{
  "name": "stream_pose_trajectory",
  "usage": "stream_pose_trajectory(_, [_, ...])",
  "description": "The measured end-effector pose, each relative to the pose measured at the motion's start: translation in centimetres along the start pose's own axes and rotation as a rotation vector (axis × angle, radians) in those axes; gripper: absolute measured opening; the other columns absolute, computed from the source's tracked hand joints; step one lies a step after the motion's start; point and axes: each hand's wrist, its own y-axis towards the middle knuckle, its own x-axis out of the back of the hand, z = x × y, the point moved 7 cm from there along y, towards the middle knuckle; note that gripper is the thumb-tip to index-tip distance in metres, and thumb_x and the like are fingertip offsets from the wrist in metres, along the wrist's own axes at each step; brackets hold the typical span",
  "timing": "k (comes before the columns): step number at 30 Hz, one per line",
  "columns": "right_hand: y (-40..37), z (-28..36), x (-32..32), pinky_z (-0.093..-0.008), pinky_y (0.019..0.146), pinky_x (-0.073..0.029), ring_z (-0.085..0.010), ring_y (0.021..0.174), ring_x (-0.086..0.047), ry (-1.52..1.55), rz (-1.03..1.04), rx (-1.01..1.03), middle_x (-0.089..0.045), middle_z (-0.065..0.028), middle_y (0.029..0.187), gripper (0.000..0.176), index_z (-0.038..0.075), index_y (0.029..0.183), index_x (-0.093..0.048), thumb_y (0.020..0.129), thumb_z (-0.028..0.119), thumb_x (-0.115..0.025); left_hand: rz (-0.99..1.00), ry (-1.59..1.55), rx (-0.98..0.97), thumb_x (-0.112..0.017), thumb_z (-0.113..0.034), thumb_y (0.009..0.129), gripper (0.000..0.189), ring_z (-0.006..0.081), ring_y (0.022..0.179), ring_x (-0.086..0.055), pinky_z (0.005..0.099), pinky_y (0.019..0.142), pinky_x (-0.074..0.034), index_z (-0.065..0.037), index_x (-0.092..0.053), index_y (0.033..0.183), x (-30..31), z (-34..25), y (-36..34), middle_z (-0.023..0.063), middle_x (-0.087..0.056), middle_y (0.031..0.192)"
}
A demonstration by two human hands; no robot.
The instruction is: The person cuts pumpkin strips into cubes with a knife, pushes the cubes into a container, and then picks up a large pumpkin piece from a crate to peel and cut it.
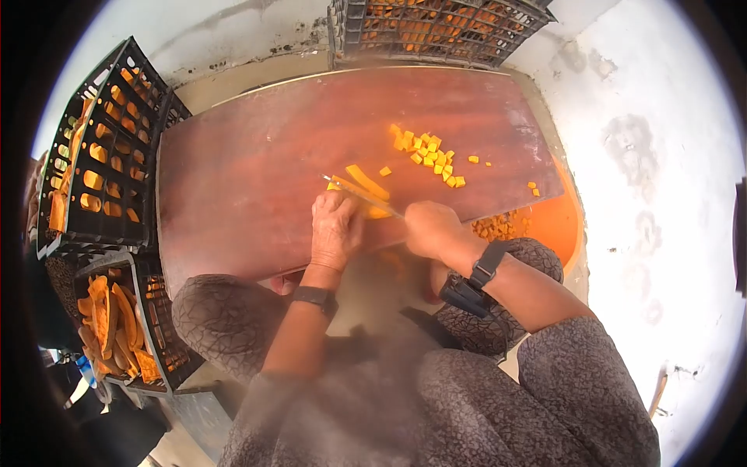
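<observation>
My right hand (434,230) is closed round the handle of a knife (362,193). Its thin blade points up and left, lying across orange pumpkin strips near the board's front edge. My left hand (336,227) has its fingers curled down onto a pumpkin strip (334,184) beside the blade; much of that strip is hidden by the fingers. Just beyond the blade rests another pumpkin strip (368,182). Pumpkin cubes (428,149) form a loose pile to the right, with a few strays apart from it. All lie on a reddish-brown board (257,163).
An orange tub (572,226) containing diced pumpkin stands below the board's right edge. Black crates of pumpkin pieces stand at the left (99,167), the lower left (148,311) and the back (436,35). A white wall (654,156) borders the right side.
</observation>
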Motion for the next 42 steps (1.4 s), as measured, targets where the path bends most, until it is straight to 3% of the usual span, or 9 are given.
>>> stream_pose_trajectory(8, [-0.3,1.3,2.0,-0.0456,0.081,-0.054,-0.0384,0.094,-0.067,0.025,0.023,0.043,-0.07,-0.0219,0.095,0.019,0.0,0.093,-0.071,0.079,0.008,-0.062,-0.007,-0.018,0.009,-0.074,-0.006,0.07,0.016,0.0331,0.092,-0.054,0.043,0.084,-0.045,-0.005,-0.065,0.083,0.0,0.3,-0.1,0.0111,-0.057,0.087])
stream_pose_trajectory(12, [0.6,1.6,1.0,-0.0446,0.08,-0.054,-0.0359,0.094,-0.068,-0.015,0.016,0.048,-0.07,-0.0194,0.097,0.018,0.003,0.096,-0.071,0.082,0.01,-0.062,0.014,-0.005,0.034,-0.073,-0.005,0.071,0.015,0.033,0.092,-0.054,0.0423,0.083,-0.045,-0.006,-0.065,0.083,-0.5,0.9,-0.4,0.0109,-0.058,0.088])
stream_pose_trajectory(18, [3.5,3.2,0.5,-0.0453,0.078,-0.054,-0.0366,0.092,-0.068,0.074,-0.129,0.134,-0.07,-0.0196,0.094,0.016,0.003,0.092,-0.071,0.081,0.008,-0.061,0.007,-0.029,-0.034,-0.072,-0.006,0.071,0.015,0.0334,0.09,-0.054,0.043,0.082,-0.044,-0.007,-0.067,0.085,0.1,0.5,0.0,0.0103,-0.059,0.088])
stream_pose_trajectory(27, [0.6,1.8,1.5,-0.0464,0.078,-0.053,-0.0381,0.092,-0.067,0.025,-0.058,0.107,-0.069,-0.0205,0.094,0.017,0.002,0.093,-0.071,0.082,0.011,-0.062,-0.001,-0.017,0.027,-0.071,-0.004,0.073,0.015,0.0332,0.094,-0.056,0.044,0.085,-0.044,-0.007,-0.067,0.087,0.1,0.3,-0.3,0.0106,-0.062,0.095])
stream_pose_trajectory(30, [0.0,1.0,1.5,-0.0461,0.078,-0.054,-0.038,0.093,-0.067,-0.023,0.034,0.0,-0.069,-0.02,0.094,0.016,0.003,0.092,-0.07,0.082,0.011,-0.062,-0.022,-0.042,-0.007,-0.068,-0.004,0.074,0.014,0.0333,0.094,-0.054,0.0441,0.084,-0.043,-0.008,-0.066,0.088,0.3,0.2,-0.1,0.01,-0.061,0.095])
stream_pose_trajectory(39, [2.5,2.7,0.5,-0.0456,0.079,-0.053,-0.0373,0.092,-0.067,0.095,-0.174,0.135,-0.069,-0.0206,0.096,0.018,0.003,0.094,-0.071,0.08,0.007,-0.061,0.068,0.043,0.013,-0.069,-0.004,0.072,0.017,0.0343,0.092,-0.054,0.0439,0.085,-0.044,-0.006,-0.066,0.088,-0.4,0.9,-0.4,0.0107,-0.061,0.095])
stream_pose_trajectory(42, [2.2,2.7,0.8,-0.0455,0.077,-0.053,-0.0379,0.09,-0.067,0.079,-0.131,0.113,-0.069,-0.0207,0.093,0.017,0.002,0.092,-0.071,0.079,0.007,-0.061,0.035,0.03,0.009,-0.069,-0.004,0.073,0.015,0.0341,0.093,-0.055,0.0439,0.085,-0.044,-0.006,-0.065,0.088,0.0,0.2,-0.5,0.0107,-0.061,0.095])
